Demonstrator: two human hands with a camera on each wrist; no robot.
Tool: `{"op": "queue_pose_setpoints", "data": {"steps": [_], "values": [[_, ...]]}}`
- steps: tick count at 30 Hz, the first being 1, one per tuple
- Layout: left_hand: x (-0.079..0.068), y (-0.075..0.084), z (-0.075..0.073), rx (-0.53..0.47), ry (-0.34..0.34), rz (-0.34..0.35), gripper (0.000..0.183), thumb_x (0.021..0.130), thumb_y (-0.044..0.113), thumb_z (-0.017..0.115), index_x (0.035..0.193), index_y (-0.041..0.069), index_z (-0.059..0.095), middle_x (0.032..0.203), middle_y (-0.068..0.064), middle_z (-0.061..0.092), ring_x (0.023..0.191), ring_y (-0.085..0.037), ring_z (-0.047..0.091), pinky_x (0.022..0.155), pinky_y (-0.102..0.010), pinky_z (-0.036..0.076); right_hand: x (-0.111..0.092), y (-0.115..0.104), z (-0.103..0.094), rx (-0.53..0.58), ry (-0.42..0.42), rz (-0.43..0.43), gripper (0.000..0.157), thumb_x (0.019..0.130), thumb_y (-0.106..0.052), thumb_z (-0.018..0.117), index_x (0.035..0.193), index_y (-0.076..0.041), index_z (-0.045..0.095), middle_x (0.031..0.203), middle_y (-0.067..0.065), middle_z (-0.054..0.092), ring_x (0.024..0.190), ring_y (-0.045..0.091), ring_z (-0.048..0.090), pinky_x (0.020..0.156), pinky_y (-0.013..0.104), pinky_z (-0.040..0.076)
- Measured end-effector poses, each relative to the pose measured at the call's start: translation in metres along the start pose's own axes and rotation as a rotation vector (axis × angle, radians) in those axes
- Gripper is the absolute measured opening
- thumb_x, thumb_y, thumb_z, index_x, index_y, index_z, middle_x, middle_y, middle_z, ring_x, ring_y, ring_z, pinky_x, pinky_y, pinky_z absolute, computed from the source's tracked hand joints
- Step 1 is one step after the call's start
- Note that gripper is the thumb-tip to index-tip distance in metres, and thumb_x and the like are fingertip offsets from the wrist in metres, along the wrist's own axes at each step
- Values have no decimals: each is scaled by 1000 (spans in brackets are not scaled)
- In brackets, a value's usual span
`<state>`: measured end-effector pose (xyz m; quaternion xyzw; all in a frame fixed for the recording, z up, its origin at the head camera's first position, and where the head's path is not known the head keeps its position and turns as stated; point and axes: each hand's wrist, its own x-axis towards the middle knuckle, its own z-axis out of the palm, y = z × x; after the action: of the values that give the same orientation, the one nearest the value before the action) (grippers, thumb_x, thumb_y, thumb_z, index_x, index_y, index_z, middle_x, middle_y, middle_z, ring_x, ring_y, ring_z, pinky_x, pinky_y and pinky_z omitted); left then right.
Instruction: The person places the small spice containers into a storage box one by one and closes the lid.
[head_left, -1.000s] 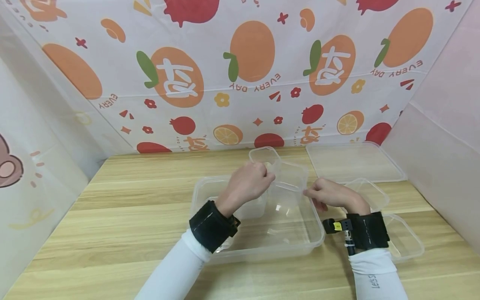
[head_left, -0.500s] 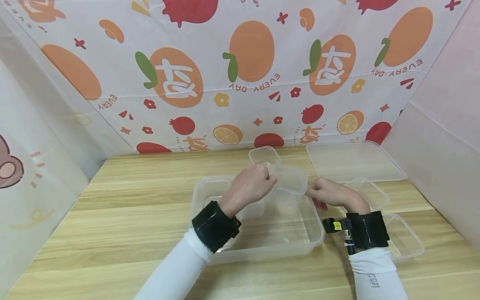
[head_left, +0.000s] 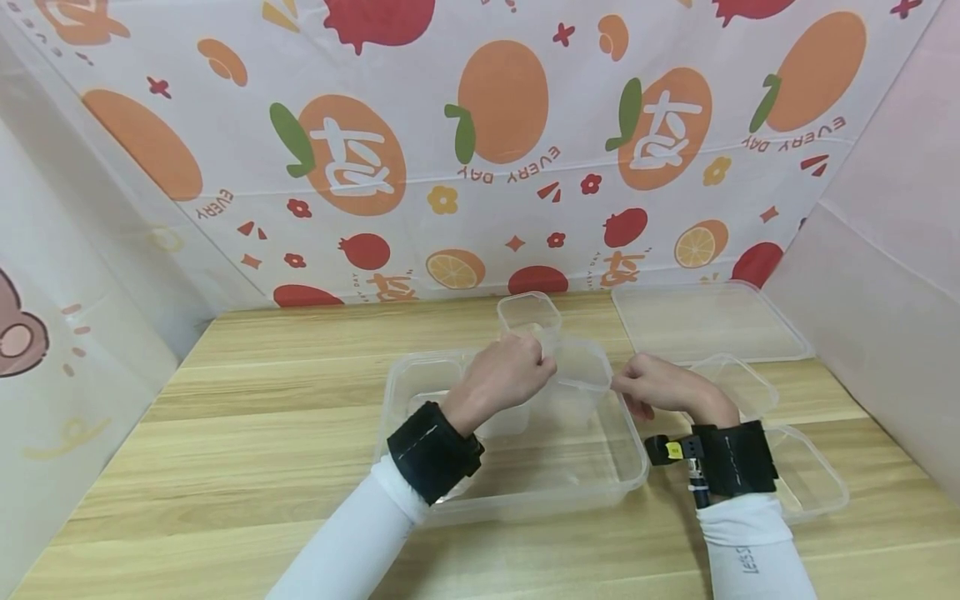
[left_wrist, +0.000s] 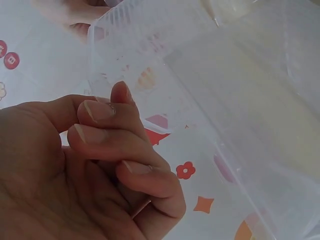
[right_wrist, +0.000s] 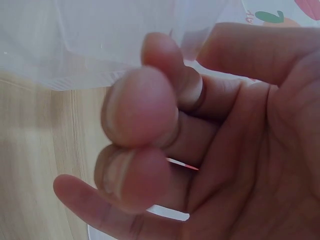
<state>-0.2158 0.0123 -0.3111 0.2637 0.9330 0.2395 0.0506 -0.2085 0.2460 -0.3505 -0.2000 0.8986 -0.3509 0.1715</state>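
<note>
Between my hands is a small clear plastic container point(head_left: 583, 364), tilted over the back right part of a large clear plastic box point(head_left: 525, 507). My left hand point(head_left: 506, 375) pinches its left side with thumb and fingertips; the other fingers are curled in the left wrist view. My right hand point(head_left: 671, 390) pinches the right side between thumb and index finger point(right_wrist: 162, 55), beside the box's right rim. In the left wrist view the ribbed wall of the small container point(left_wrist: 145, 60) shows beyond my fingertips. Another small container point(head_left: 504, 421) sits inside the box, partly behind my left wrist.
Behind the box stands one more small clear container point(head_left: 529, 310). A large flat clear lid point(head_left: 712, 325) lies at the back right. Two smaller clear plastic pieces point(head_left: 813, 471) lie at the right, partly behind my right wrist. A printed fruit-pattern cloth point(head_left: 502, 167) closes off the back.
The small container between my hands has tipped, its far rim coming down a little. My left hand has shifted slightly right and toward me. My right hand has hardly moved.
</note>
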Motion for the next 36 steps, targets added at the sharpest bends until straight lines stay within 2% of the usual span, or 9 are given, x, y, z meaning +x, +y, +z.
{"op": "queue_pose_setpoints", "data": {"steps": [11, 18, 22, 30, 36], "values": [[-2, -1, 0, 92, -113, -11, 37, 90, 25, 48, 56, 13, 52, 47, 3, 34, 40, -11, 34, 38, -23, 24, 0, 1, 1, 0, 2, -2, 41, 89, -11, 44, 50, -5, 53, 43, 0, 46, 39, 14, 37, 41, 24, 25], [-5, 0, 1, 110, -153, 6, 43, 87, 45, 53, 57, 14, 53, 48, 4, 30, 39, -11, 31, 37, -25, 21, -1, 1, 2, -2, 2, -7, 39, 88, -11, 44, 51, -3, 54, 44, 1, 47, 40, 20, 40, 41, 24, 26], [-6, -1, 1, 136, -167, 16, 49, 83, 53, 56, 54, 14, 50, 47, 5, 28, 39, -10, 28, 37, -25, 21, 0, 1, 2, -7, 1, -7, 40, 89, -11, 44, 51, -4, 54, 44, 1, 47, 40, 18, 41, 41, 24, 27], [-5, -1, 3, 182, -172, 20, 47, 81, 52, 58, 54, 14, 49, 48, 5, 27, 39, -10, 27, 37, -24, 20, 0, 1, 3, -11, 7, 2, 41, 90, -12, 43, 51, -6, 54, 44, -1, 47, 40, 16, 41, 41, 24, 27], [-6, -1, 3, 178, -175, 11, 43, 81, 49, 60, 58, 14, 55, 48, 3, 30, 39, -12, 29, 37, -24, 22, -1, 1, 3, -26, 7, 2, 42, 91, -14, 44, 51, -6, 54, 44, 0, 47, 40, 22, 43, 41, 24, 28]]}}
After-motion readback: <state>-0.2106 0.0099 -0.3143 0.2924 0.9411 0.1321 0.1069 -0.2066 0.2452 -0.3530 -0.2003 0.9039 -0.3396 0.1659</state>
